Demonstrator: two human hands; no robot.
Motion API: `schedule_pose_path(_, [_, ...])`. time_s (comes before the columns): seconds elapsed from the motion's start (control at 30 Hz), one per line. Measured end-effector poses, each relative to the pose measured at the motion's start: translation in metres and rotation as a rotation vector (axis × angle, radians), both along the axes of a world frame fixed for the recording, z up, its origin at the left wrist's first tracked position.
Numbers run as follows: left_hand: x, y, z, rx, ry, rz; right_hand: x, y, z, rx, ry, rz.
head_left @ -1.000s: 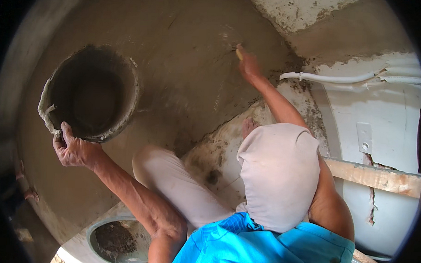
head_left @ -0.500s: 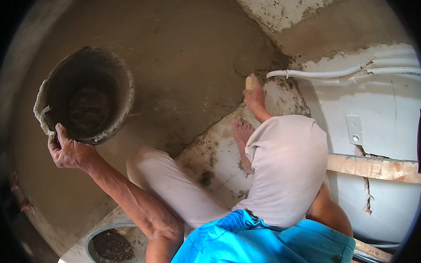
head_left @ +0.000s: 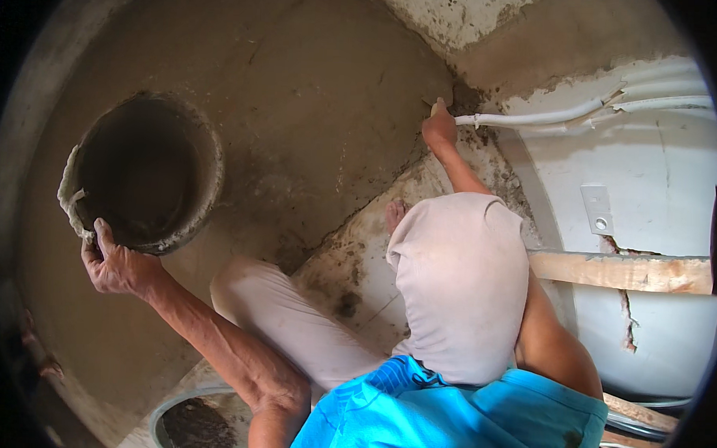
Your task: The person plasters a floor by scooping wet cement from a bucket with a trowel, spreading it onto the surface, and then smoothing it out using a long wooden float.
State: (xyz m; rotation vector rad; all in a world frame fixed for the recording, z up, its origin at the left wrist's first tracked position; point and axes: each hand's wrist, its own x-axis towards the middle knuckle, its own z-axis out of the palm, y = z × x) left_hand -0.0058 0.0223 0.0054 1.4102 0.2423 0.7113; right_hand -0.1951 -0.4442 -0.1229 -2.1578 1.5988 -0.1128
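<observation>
My left hand (head_left: 116, 267) grips the near rim of a round bucket (head_left: 208, 189) caked with grey mortar. The bucket rests on the fresh grey cement floor (head_left: 316, 88), and its inside is dark. My right hand (head_left: 439, 128) reaches far forward to the corner where the floor meets the wall. It is closed on a small pale-handled tool (head_left: 437, 107), whose working end is hidden. My knees in light trousers (head_left: 459, 283) fill the middle of the view, and one bare foot (head_left: 394, 215) shows in front of them.
White pipes (head_left: 552, 117) run along the wall from the right hand to the right. Beneath them are a small wall box (head_left: 597, 209) and a wooden plank (head_left: 625, 271). A basin with dark mortar (head_left: 193, 425) sits at the bottom left.
My right hand has moved right along the cement edge to the end of the white pipes. The bucket has tipped slightly under my left hand, which keeps its grip.
</observation>
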Motion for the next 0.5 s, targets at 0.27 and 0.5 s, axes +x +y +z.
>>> schedule_pose_path(0.27, [0.001,0.001,0.005,-0.007,0.001,0.017,-0.023,-0.030,0.038,-0.102,-0.084,0.338])
schedule_pose_path(0.5, [-0.002,-0.007,0.000,-0.086,0.037,-0.019,-0.006,-0.114,0.085,0.006,0.275,0.494])
